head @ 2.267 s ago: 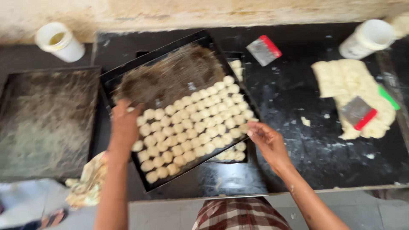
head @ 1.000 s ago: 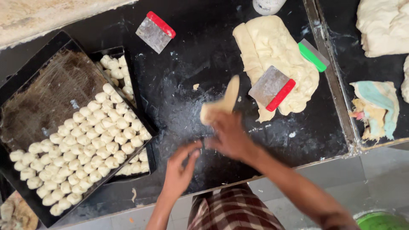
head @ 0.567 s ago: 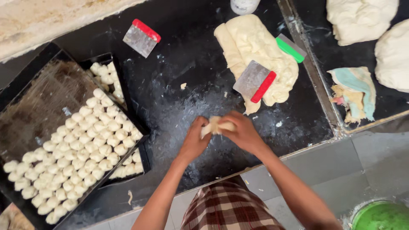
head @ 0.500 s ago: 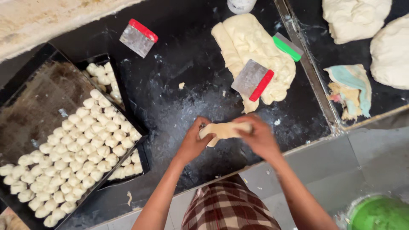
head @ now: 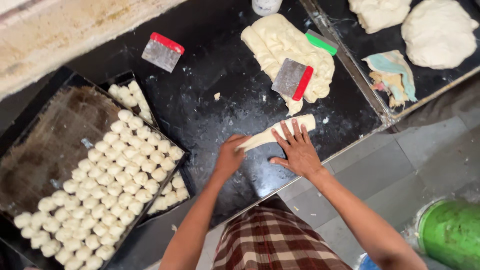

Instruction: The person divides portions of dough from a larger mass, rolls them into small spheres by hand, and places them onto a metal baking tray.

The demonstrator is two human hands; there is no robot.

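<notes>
Head view looks straight down on two bare hands at work on a long pale roll of soft dough [head: 277,132]. The right hand [head: 299,150] lies flat on the roll with its fingers [head: 292,131] spread wide and straight, pressing and not gripping. The left hand [head: 229,159] is curled loosely over the thin end of the roll, with its fingers bent down on it. The roll lies on the black floury worktop [head: 215,117], close to the front edge, where the grey tiled floor [head: 380,170] starts.

Just behind the roll sits a big lump of yellowish folded dough [head: 280,42]. A metal scraper with a red handle [head: 293,80] rests on the lump, and a scraper with a green handle [head: 320,42] pokes out from its far side. The lump is very near the right hand's fingertips, so there is little room that way. Another red-handled metal scraper [head: 162,51] lies farther back, well apart from the hands.

Between the hands and that scraper the worktop is bare but dusty with flour. To the left sits a dark baking tray [head: 47,150] half full of small white dough balls [head: 115,185], near the left arm. To the right, past a metal strip, lie a round white dough heap [head: 437,32] and a crumpled cloth [head: 395,75]. A green bucket [head: 450,237] stands on the floor.
</notes>
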